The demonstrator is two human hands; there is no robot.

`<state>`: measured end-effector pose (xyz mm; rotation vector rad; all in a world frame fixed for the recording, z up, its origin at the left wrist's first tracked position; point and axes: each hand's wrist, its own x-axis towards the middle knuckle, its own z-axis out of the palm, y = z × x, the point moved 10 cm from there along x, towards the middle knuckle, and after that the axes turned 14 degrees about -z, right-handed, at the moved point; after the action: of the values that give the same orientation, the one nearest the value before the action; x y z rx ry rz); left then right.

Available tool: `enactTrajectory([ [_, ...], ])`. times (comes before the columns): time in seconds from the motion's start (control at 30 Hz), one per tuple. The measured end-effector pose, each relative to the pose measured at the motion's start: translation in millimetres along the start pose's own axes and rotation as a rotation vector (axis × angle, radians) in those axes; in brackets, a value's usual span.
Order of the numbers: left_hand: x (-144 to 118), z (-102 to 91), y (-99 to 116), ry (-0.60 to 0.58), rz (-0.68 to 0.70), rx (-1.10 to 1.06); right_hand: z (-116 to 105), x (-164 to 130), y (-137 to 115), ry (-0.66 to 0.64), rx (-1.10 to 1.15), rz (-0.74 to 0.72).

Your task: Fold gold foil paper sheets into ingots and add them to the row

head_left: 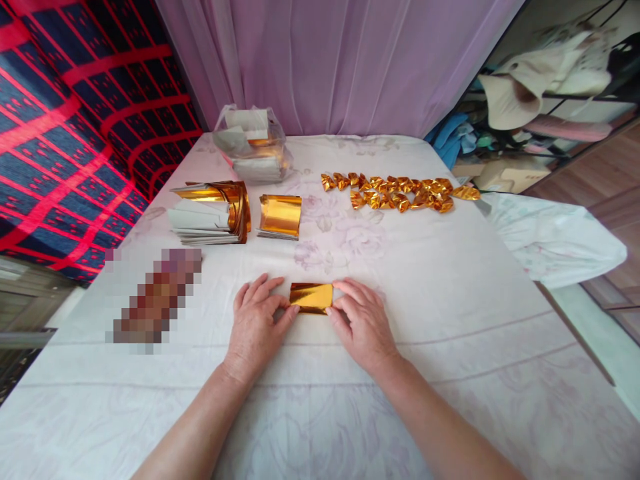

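A small sheet of gold foil paper [311, 297], partly folded into a wide strip, lies on the cloth in front of me. My left hand [259, 320] grips its left end between thumb and index finger, the other fingers spread on the cloth. At the opposite end, my right hand [364, 321] holds the foil with thumb and fingertips. Beyond my hands sit a small stack of gold foil sheets [281, 216] and a larger fanned stack of foil sheets [213, 217] with pale backs. Several folded gold foil pieces [403, 193] lie in two rows at the back right.
A clear plastic bag [253, 143] with more sheets stands at the back of the cloth-covered table [450, 280]. A blurred-out object [157, 300] lies at left. Purple curtain [340, 67] hangs behind; a cluttered shelf [550, 93] is at right.
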<state>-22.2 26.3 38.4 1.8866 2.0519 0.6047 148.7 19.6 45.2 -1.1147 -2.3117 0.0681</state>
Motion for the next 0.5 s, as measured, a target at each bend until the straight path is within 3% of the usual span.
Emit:
enactTrajectory([
  [0.5, 0.8, -1.6, 1.6, 0.038, -0.018, -0.005, -1.1, 3.2, 1.4, 0.023, -0.002, 0.040],
])
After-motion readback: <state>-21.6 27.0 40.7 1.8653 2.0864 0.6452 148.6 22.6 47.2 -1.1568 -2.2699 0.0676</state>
